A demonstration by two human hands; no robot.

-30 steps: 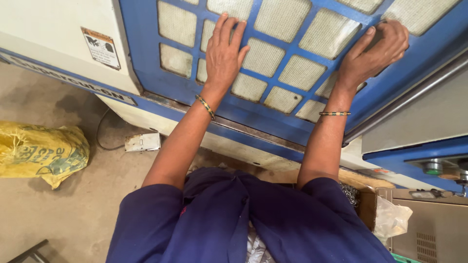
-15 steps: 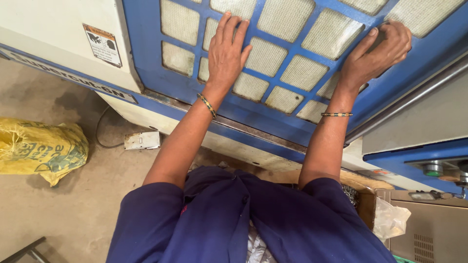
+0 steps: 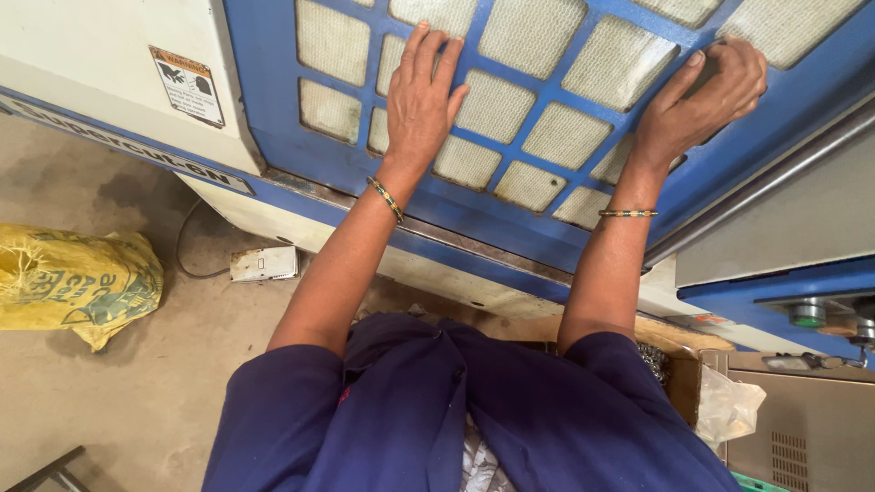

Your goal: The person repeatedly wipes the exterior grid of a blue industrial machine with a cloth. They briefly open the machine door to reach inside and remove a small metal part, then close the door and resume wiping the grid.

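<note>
Sack (image 3: 77,287): a yellow woven sack is seen lying on the concrete floor (image 3: 137,401) at the far left, slumped and creased.
Switch box (image 3: 262,263): a small pale box is set on the floor just beside the machine's base, with a cable curving away from it.
Label (image 3: 187,86): a warning sticker is fixed to the cream panel (image 3: 91,64) of the machine, left of the grille.
Grille (image 3: 547,96): a blue frame with a lattice of openings is mounted on the machine front; each opening is backed by dusty off-white mesh. Rust is seen along its lower edge.
Left hand (image 3: 421,96): laid flat on the grille's left part, fingers spread and pointing up, palm pressed to the bars and mesh. A bangle is worn at the wrist.
Right hand (image 3: 702,96): placed on the grille's right part, fingers curled, tips hooked at a bar near the frame's edge; whether anything is pinched cannot be told. A bangle is worn here too.
Sleeves (image 3: 474,410): dark blue cloth fills the lower middle.
Plastic bag (image 3: 729,405): a clear bag is seen at the lower right, beside a steel cabinet (image 3: 802,428).
</note>
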